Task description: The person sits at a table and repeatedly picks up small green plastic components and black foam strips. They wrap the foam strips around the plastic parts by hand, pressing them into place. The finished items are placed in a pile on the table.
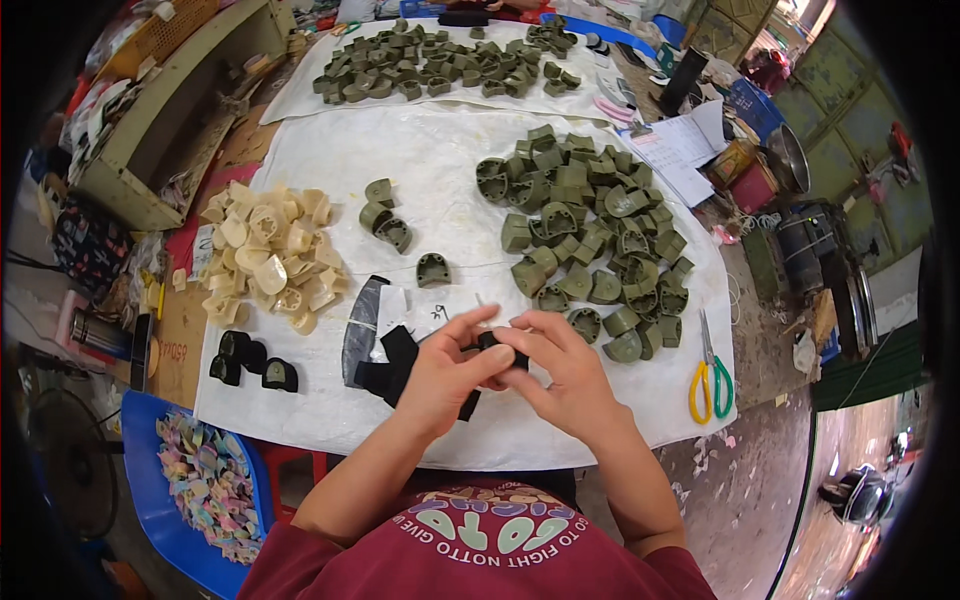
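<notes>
So both hands are busy with one small black piece (506, 350), squeezed between the fingertips of the left hand (450, 368) and the right hand (562, 368). Thumbs are in close, probably because it's too small for a full-palm hold. Fingers hide most of it, so I can't tell its exact shape.

I'll use the big olive pile (580, 205) as the landmark. The held piece is on the person's side of it, a bit left, right between the hands. Black fabric strips (400, 352) lie further left of the pile, just beside the left hand, handy to grab I'd guess. Scissors (711, 362) are near the pile's lower right, seemingly parked out of the way but reachable.

Cream pieces (270, 272) are heaped well left of the pile, a few black-covered ones (280, 375) nearer the person from those. Looks like it's all split by colour across the bench (310, 140) so nothing gets mixed up.
</notes>
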`<control>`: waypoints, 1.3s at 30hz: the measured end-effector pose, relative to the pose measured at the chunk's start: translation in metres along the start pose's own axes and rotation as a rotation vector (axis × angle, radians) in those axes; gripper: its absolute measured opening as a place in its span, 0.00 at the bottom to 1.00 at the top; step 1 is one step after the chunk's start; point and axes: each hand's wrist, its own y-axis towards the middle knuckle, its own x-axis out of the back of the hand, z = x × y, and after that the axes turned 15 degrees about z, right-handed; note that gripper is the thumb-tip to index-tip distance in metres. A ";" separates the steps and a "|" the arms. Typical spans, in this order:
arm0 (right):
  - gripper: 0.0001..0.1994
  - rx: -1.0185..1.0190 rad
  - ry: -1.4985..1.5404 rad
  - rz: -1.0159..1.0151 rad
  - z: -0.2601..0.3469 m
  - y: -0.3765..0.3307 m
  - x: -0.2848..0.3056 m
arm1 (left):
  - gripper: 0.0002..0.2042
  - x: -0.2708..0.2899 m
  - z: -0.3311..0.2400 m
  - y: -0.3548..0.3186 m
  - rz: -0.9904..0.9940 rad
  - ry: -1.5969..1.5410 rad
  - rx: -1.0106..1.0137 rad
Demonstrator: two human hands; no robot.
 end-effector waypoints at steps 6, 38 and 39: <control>0.10 -0.184 0.587 -0.307 -0.001 -0.005 -0.019 | 0.36 -0.030 -0.008 -0.010 0.033 0.983 -0.463; 0.29 0.179 0.251 -0.008 0.010 0.008 -0.008 | 0.41 -0.028 -0.008 -0.010 0.197 -0.477 -0.109; 0.30 0.137 0.288 -0.014 0.017 0.009 -0.004 | 0.41 -0.026 -0.008 -0.010 0.218 -0.489 -0.123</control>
